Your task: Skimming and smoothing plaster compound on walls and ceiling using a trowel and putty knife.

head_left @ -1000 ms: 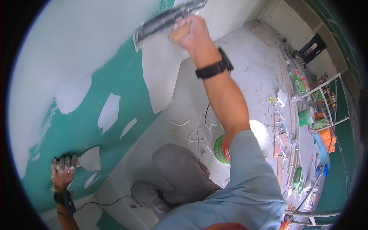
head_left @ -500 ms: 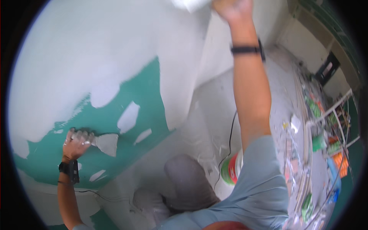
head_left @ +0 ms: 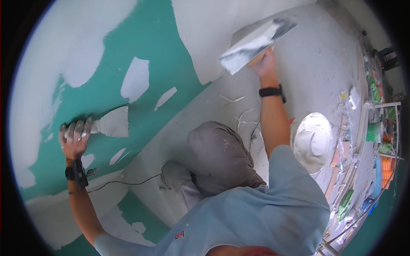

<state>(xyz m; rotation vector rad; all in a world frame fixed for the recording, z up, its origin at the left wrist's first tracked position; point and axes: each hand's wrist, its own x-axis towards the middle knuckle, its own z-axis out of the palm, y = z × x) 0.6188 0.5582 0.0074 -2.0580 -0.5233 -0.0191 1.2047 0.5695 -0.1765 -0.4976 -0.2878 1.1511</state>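
Observation:
My left hand point(head_left: 76, 138) is closed round the handle of a putty knife point(head_left: 114, 123). The knife's wide blade, coated in white compound, lies close to the green wall board point(head_left: 160, 47); whether it touches cannot be told. My right hand point(head_left: 264, 68) grips the handle of a plastering trowel point(head_left: 258, 40), held away from the wall over the floor. White compound covers much of the trowel's long flat blade, and the hand is slightly blurred. White patches, such as a tall one point(head_left: 136, 79), mark the green board between the two tools.
A bucket of white compound point(head_left: 314, 143) stands on the floor right of my knee point(head_left: 218, 145). A black cable point(head_left: 115, 183) runs along the wall's foot. Scraps, a green container point(head_left: 374, 132) and a white metal frame point(head_left: 386, 104) clutter the far right.
My right hand has come down with the trowel from the top edge, so the whole blade shows. The view has shifted, and the bucket's filled top is now visible. My left hand still holds the putty knife.

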